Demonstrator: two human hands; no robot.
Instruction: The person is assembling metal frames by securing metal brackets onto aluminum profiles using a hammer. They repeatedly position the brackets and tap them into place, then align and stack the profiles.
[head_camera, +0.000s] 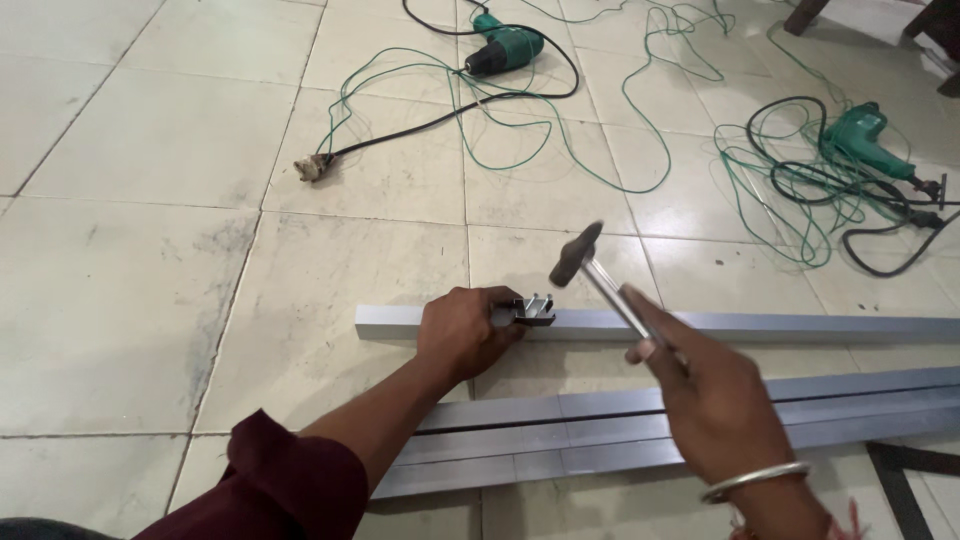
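Note:
My left hand (462, 331) presses down on a long grey aluminium bar (760, 325) lying on the tiled floor, its fingers pinching a small dark metal bracket (535, 309) that sits on top of the bar. My right hand (712, 400) grips the metal handle of a hammer (577, 255). The hammer head is raised a little above and to the right of the bracket. A silver bangle circles my right wrist, and a dark red sleeve covers my left forearm.
More grey aluminium bars (620, 430) lie side by side nearer to me. Two green power drills (503, 47) (868, 139) rest on the floor beyond, amid tangled green wire (620, 110) and black cables (870, 200). A plug end (312, 168) lies at the left.

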